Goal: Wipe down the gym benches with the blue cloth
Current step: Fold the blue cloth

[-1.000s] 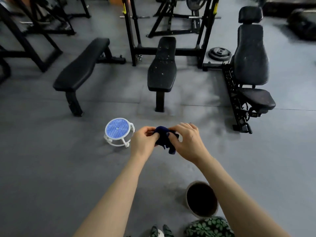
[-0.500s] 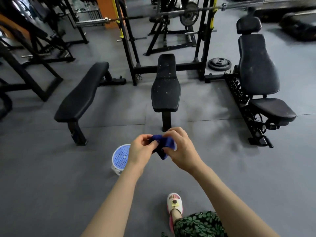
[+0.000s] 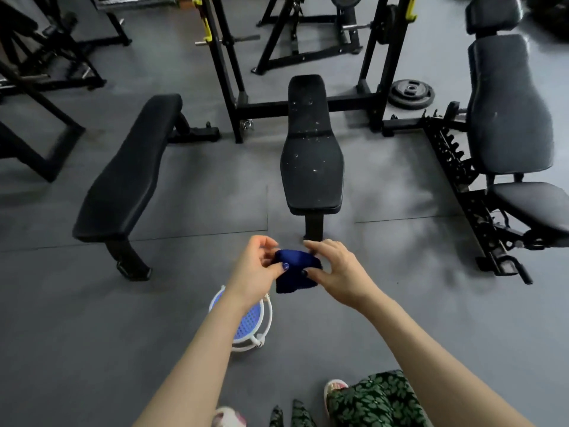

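Blue cloth [image 3: 295,271] bunched between both hands, held in air above grey floor [image 3: 400,303]. Left hand [image 3: 257,272] grips cloth's left edge, thumb pressed on top, fingers curled behind. Right hand [image 3: 337,272] pinches right edge, thumb on fabric, fingers arched over it. Both forearms extended forward, wrists near each other. Centre bench [image 3: 311,155] just beyond hands; left bench [image 3: 129,174] beyond left hand; incline bench [image 3: 511,118] well beyond right hand. Blue-and-white stool [image 3: 249,328] under left wrist.
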Available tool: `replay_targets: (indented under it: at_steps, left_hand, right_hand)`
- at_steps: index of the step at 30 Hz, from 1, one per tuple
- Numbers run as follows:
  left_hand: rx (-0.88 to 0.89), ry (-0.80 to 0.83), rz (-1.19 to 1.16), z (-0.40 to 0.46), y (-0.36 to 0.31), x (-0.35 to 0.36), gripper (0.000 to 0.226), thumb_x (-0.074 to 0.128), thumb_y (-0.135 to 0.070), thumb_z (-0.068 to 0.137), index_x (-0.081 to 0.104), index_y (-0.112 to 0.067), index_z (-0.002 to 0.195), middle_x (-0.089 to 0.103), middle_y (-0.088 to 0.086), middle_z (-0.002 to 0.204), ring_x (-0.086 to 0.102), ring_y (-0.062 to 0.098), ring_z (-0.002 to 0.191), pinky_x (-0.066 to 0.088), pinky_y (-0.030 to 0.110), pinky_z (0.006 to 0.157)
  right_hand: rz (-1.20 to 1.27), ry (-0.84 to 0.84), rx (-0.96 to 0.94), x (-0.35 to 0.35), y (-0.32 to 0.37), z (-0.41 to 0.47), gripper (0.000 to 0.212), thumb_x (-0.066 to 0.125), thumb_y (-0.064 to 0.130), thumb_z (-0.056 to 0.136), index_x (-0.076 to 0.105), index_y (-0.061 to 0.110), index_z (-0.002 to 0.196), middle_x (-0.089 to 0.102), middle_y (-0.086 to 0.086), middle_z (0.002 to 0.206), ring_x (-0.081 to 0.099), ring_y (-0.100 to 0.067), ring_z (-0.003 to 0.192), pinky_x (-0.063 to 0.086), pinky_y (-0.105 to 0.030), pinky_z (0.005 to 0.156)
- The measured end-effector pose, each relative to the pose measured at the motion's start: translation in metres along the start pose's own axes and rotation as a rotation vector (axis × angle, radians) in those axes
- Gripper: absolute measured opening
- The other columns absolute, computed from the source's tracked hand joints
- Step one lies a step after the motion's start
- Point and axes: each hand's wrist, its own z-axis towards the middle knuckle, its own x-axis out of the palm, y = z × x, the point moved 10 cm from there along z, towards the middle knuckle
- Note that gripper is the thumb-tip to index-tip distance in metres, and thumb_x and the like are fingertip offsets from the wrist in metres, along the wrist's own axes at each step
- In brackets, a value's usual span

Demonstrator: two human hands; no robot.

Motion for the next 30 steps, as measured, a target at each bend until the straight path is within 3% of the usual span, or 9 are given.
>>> replay_targets:
  at_steps: [4, 7, 10, 13, 18, 23, 27, 30]
  left_hand:
    - [0.034, 0.096, 0.083, 0.051, 0.0, -0.028, 0.034, 0.07, 0.009, 0.079, 0.053, -0.013, 0.099, 0.06, 0.003, 0.098, 0.062, 0.011, 0.087, 0.052, 0.013, 0.071]
    - [0.051, 0.21, 0.164, 0.086, 0.005, -0.046, 0.031, 0.072, 0.006, 0.078, 0.057, -0.012, 0.099, 0.062, 0.0, 0.096, 0.061, 0.011, 0.085, 0.051, 0.011, 0.07]
    - [0.094, 0.296, 0.282, 0.116, 0.01, -0.059, 0.026, 0.074, -0.001, 0.078, 0.062, -0.016, 0.096, 0.067, -0.003, 0.095, 0.064, 0.013, 0.087, 0.053, 0.021, 0.078]
    - [0.136, 0.387, 0.371, 0.146, 0.011, -0.059, 0.021, 0.072, -0.005, 0.081, 0.065, -0.019, 0.095, 0.07, -0.006, 0.093, 0.065, 0.006, 0.089, 0.052, 0.015, 0.076]
    - [0.19, 0.517, 0.459, 0.212, 0.003, -0.037, 0.017, 0.065, -0.005, 0.088, 0.068, -0.018, 0.099, 0.071, -0.011, 0.093, 0.063, -0.005, 0.085, 0.048, 0.005, 0.074]
    - [0.17, 0.47, 0.539, 0.314, 0.016, -0.027, 0.019, 0.062, -0.004, 0.089, 0.068, -0.022, 0.093, 0.072, -0.012, 0.091, 0.063, -0.005, 0.084, 0.047, 0.007, 0.077]
    - [0.154, 0.425, 0.634, 0.391, 0.036, -0.018, 0.023, 0.057, -0.002, 0.089, 0.068, -0.022, 0.095, 0.069, -0.011, 0.093, 0.06, -0.011, 0.081, 0.04, 0.0, 0.072]
    - [0.198, 0.442, 0.719, 0.439, 0.047, -0.005, 0.024, 0.055, -0.003, 0.09, 0.068, -0.021, 0.099, 0.067, -0.008, 0.098, 0.06, 0.001, 0.085, 0.045, 0.013, 0.081]
  right_hand:
    - [0.028, -0.019, 0.111, 0.031, 0.001, 0.035, 0.044, 0.07, 0.03, 0.086, 0.061, 0.02, 0.128, 0.06, 0.003, 0.109, 0.049, -0.018, 0.107, 0.042, -0.039, 0.098]
    - [0.098, -0.088, 0.207, 0.051, 0.007, 0.055, 0.028, 0.074, 0.03, 0.082, 0.069, 0.02, 0.109, 0.059, 0.001, 0.099, 0.051, -0.018, 0.097, 0.045, -0.033, 0.088]
    - [0.169, -0.173, 0.306, 0.068, 0.009, 0.067, 0.02, 0.076, 0.03, 0.078, 0.066, 0.018, 0.091, 0.055, 0.001, 0.097, 0.052, -0.015, 0.092, 0.041, -0.022, 0.08]
    - [0.265, -0.253, 0.391, 0.078, 0.007, 0.08, 0.025, 0.068, 0.038, 0.071, 0.059, 0.021, 0.087, 0.059, 0.003, 0.095, 0.055, -0.01, 0.087, 0.04, -0.013, 0.074]
    - [0.315, -0.341, 0.558, 0.069, -0.032, 0.117, 0.02, 0.07, 0.015, 0.077, 0.05, 0.019, 0.08, 0.059, 0.007, 0.074, 0.054, -0.012, 0.069, 0.042, -0.026, 0.062]
    - [0.317, -0.306, 0.674, 0.061, -0.107, 0.191, 0.021, 0.067, 0.014, 0.077, 0.047, 0.013, 0.083, 0.058, -0.001, 0.073, 0.053, -0.023, 0.068, 0.043, -0.033, 0.06]
    - [0.28, -0.23, 0.702, 0.06, -0.161, 0.255, 0.023, 0.064, 0.01, 0.08, 0.044, 0.015, 0.089, 0.06, -0.003, 0.08, 0.056, -0.027, 0.074, 0.047, -0.039, 0.064]
    - [0.259, -0.231, 0.72, 0.06, -0.195, 0.289, 0.027, 0.062, 0.008, 0.083, 0.042, 0.019, 0.097, 0.06, -0.002, 0.088, 0.058, -0.026, 0.077, 0.051, -0.043, 0.07]
